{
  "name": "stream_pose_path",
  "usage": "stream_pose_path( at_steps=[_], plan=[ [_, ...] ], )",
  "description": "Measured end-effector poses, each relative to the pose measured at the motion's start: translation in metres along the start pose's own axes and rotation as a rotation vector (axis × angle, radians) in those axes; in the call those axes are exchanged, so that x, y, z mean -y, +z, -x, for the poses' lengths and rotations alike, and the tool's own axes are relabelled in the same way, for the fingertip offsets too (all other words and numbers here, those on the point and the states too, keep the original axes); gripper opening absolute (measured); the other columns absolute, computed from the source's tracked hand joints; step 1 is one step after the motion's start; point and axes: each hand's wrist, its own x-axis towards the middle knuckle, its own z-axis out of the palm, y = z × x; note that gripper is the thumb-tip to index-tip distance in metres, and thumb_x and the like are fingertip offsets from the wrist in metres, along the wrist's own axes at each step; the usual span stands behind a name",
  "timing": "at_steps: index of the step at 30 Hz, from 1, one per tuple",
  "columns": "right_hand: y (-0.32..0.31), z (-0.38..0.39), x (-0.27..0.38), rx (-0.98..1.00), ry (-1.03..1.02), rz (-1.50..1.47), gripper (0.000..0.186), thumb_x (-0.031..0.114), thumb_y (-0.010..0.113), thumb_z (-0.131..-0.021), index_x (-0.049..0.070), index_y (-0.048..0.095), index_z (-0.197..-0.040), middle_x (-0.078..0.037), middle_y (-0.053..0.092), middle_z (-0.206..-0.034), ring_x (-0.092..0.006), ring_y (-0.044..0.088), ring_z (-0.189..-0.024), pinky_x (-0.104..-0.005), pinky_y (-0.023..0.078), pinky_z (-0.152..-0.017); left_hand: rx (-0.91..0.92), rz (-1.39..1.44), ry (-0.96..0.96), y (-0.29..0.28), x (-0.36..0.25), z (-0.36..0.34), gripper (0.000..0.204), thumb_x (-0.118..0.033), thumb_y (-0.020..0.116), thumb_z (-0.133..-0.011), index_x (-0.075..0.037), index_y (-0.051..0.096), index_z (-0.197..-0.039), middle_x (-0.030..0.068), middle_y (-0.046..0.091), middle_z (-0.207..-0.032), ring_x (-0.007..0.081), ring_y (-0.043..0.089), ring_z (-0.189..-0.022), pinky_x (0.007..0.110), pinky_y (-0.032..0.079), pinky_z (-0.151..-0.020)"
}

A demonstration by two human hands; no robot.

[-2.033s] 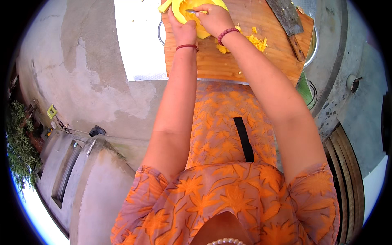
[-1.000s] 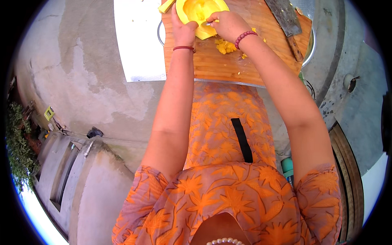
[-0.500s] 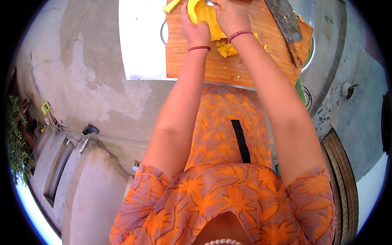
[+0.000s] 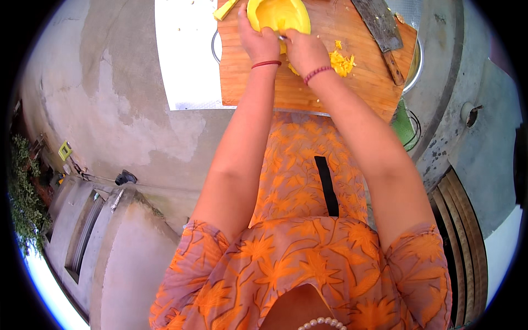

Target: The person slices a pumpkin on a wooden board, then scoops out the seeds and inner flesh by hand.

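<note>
A hollowed yellow pumpkin piece [image 4: 302,19] rests at the far side of the wooden cutting board [image 4: 247,91], its scooped inside facing up. My left hand [image 4: 257,41] grips its left side, thumb at the near rim. Closed around a metal spoon [image 4: 282,38], my right hand [image 4: 307,54] is at the pumpkin's near edge; only a little of the spoon shows between the hands. Shredded yellow pumpkin pulp [image 4: 342,63] lies on the board to the right of that hand, with a bit more partly hidden behind the wrist.
A cleaver [image 4: 379,25] with a wooden handle lies along the board's right side. One yellow pumpkin strip [image 4: 225,9] sits at the far left corner. White sheeting [image 4: 184,60] extends left of the board, and a metal rim [image 4: 421,69] curves out at the right.
The pumpkin has turned so its hollow now faces up. My right hand has come down nearer to me with the spoon, uncovering the pulp on the right.
</note>
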Motion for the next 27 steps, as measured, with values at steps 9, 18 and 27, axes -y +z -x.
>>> stream_pose_path(
  at_steps=[9, 18, 27],
  plan=[
    [-0.02, 0.019, -0.006, -0.109, -0.116, -0.106, 0.021, 0.017, 0.057, -0.097, 0.013, 0.071, -0.112, -0.018, 0.071, -0.087, -0.0364, 0.069, -0.082, -0.047, 0.055, -0.075, -0.039, 0.145, -0.192, 0.002, -0.018, -0.001, 0.067, 0.015, 0.045, -0.075, -0.001, 0.045, -0.14, 0.0156, 0.058, -0.129, 0.0286, 0.059, -0.12, 0.036, 0.048, -0.102],
    [-0.019, 0.002, -0.003, -0.105, -0.058, -0.083, 0.023, 0.018, 0.055, -0.096, 0.014, 0.071, -0.112, -0.018, 0.072, -0.089, -0.0366, 0.069, -0.085, -0.0473, 0.055, -0.075, -0.022, -0.025, 0.011, 0.005, -0.004, 0.005, 0.068, 0.015, 0.046, -0.074, -0.001, 0.046, -0.141, 0.0169, 0.058, -0.132, 0.0285, 0.059, -0.12, 0.036, 0.048, -0.101],
    [-0.01, 0.07, -0.04, 0.123, 0.05, -0.087, 0.024, 0.019, 0.059, -0.095, 0.016, 0.07, -0.115, -0.018, 0.072, -0.094, -0.0358, 0.069, -0.088, -0.0463, 0.055, -0.078, -0.027, 0.079, -0.139, 0.0, -0.013, 0.003, 0.068, 0.015, 0.044, -0.077, -0.001, 0.043, -0.143, 0.0172, 0.056, -0.134, 0.0297, 0.059, -0.121, 0.036, 0.049, -0.101]
  ],
)
